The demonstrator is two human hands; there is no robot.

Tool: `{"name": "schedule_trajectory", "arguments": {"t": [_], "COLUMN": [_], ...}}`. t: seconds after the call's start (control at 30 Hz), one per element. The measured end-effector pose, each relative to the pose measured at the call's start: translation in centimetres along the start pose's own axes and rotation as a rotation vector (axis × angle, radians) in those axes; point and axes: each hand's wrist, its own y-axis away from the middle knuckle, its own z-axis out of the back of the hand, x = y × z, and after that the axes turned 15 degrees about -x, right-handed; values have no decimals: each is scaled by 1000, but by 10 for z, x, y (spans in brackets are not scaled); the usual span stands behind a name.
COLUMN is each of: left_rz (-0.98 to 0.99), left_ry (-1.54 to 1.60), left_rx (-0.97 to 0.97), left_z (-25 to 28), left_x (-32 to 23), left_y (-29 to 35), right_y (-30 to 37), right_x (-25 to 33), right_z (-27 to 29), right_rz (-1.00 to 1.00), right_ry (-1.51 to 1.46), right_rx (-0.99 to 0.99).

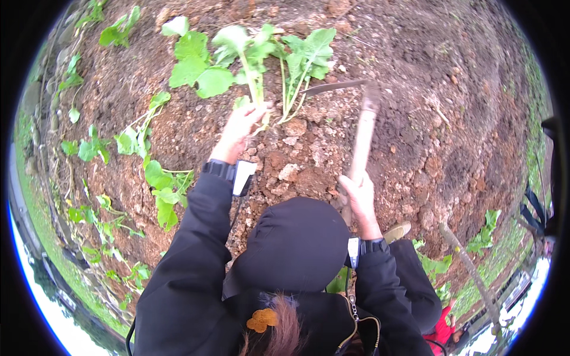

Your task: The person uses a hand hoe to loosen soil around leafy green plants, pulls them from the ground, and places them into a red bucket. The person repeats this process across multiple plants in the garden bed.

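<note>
At the upper middle, my left hand (242,127) is closed round the base of an uprooted leafy green plant (254,77). Its broad leaves point away from me, and pale roots show by the fingers. Beside it, just to the right, another leafy plant (291,83) touches the soil. My right hand (360,199) grips the wooden handle of a hoe (363,142). The hoe's thin, curved metal blade (335,86) reaches left across the second plant's stems, close to the soil. Motion blurs the hoe head slightly.
Crumbly brown soil with clods (288,172) lies all round. Several leafy plants (163,190) trail down the left side, and more green leaves (436,265) grow at the lower right. A wooden pole (469,267) slants there, near a person in red (442,329).
</note>
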Motion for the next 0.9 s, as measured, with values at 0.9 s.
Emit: {"name": "schedule_trajectory", "arguments": {"t": [0.9], "left_rz": [-292], "left_ry": [-75], "left_rx": [213], "left_z": [-137], "left_x": [-11], "left_y": [-12], "right_y": [-56], "right_x": [-30], "right_z": [144], "right_rz": [77], "right_ry": [-156], "right_rx": [-497]}}
